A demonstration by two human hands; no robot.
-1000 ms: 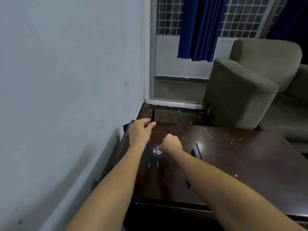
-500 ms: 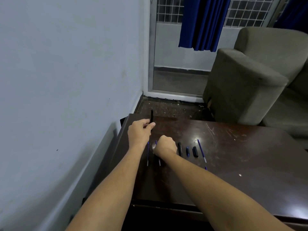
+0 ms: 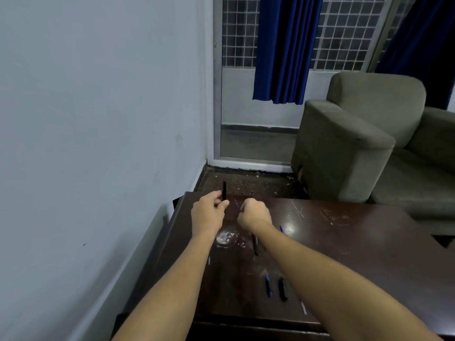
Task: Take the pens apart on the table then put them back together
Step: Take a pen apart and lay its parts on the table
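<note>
Barrel (image 3: 224,190) pinched upright by left hand (image 3: 208,214) fingers, right hand (image 3: 253,214) fingers curled round blue refill (image 3: 236,203) above table (image 3: 344,242); refill looks light, thin, bendy, so hold near tip.

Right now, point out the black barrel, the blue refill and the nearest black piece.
black barrel (image 3: 224,189): head view, upper end above the left hand (image 3: 209,214).
blue refill (image 3: 236,203): head view, tip beside the right hand (image 3: 253,214).
nearest black piece (image 3: 282,289): head view, its middle.

The left hand (image 3: 209,215) hides the lower end of the black barrel (image 3: 224,190); the right hand (image 3: 253,214) shows only a blue tip (image 3: 236,203). 2 nearer pieces (image 3: 268,286) are too blurred to identify.
</note>
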